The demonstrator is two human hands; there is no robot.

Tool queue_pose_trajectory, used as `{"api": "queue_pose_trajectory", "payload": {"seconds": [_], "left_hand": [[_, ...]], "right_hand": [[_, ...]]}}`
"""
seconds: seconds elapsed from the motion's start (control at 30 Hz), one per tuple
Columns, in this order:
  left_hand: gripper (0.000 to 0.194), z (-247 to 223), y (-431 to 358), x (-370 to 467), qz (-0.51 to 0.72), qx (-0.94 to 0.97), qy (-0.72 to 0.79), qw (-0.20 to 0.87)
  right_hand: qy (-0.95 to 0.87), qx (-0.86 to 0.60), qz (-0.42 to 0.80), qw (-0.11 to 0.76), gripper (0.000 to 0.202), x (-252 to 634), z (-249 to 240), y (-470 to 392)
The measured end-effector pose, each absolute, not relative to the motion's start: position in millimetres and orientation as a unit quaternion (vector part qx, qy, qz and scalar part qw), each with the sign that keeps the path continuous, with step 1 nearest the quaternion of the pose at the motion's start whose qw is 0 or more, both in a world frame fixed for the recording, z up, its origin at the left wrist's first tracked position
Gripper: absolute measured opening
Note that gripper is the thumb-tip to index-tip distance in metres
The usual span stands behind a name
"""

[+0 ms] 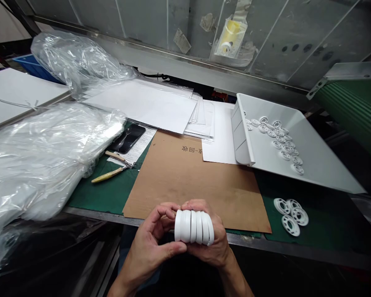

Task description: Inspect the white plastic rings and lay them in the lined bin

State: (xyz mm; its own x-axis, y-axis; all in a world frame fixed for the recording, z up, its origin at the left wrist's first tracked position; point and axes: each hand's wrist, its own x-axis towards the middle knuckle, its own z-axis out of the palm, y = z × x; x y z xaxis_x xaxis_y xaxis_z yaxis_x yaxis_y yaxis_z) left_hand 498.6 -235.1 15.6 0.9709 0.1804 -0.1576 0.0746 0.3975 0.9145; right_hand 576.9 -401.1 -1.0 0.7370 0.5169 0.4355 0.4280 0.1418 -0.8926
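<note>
A stack of several white plastic rings (194, 227) lies sideways between my two hands, just off the front edge of the brown cardboard sheet (185, 177). My left hand (156, 239) curls round the stack's left end, thumb below and fingers above. Round the right end, my right hand (214, 237) is closed, with its palm behind the rings. Several loose white rings (290, 226) rest on the green mat to the right. More small white rings (285, 155) are scattered in the white tilted tray (315, 144).
Yellow-handled pliers (111, 175) and a black phone (128, 138) lie left of the cardboard. Clear plastic bags (43, 152) fill the left side. White sheets (148, 103) are stacked behind. A green ribbed belt (355, 103) stands at the right.
</note>
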Motion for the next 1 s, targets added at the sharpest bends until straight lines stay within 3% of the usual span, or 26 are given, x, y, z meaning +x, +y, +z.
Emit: {"api": "queue_pose_trajectory", "payload": {"seconds": [0.23, 0.43, 0.6, 1.0], "left_hand": [[0.045, 8, -233, 496, 0.021, 0.534, 0.097, 0.840], [0.082, 9, -235, 499, -0.080, 0.546, 0.119, 0.826], [0.071, 15, -241, 504, -0.088, 0.579, 0.126, 0.801], [0.067, 19, -244, 505, -0.086, 0.552, 0.152, 0.815]], "right_hand": [[-0.345, -0.652, 0.052, 0.672, 0.057, 575, -5, -403], [-0.363, -0.661, 0.026, 0.656, 0.056, 577, -2, -402], [-0.390, -0.671, -0.017, 0.631, 0.053, 579, -1, -401], [-0.394, -0.676, -0.018, 0.622, 0.057, 579, -6, -402]]}}
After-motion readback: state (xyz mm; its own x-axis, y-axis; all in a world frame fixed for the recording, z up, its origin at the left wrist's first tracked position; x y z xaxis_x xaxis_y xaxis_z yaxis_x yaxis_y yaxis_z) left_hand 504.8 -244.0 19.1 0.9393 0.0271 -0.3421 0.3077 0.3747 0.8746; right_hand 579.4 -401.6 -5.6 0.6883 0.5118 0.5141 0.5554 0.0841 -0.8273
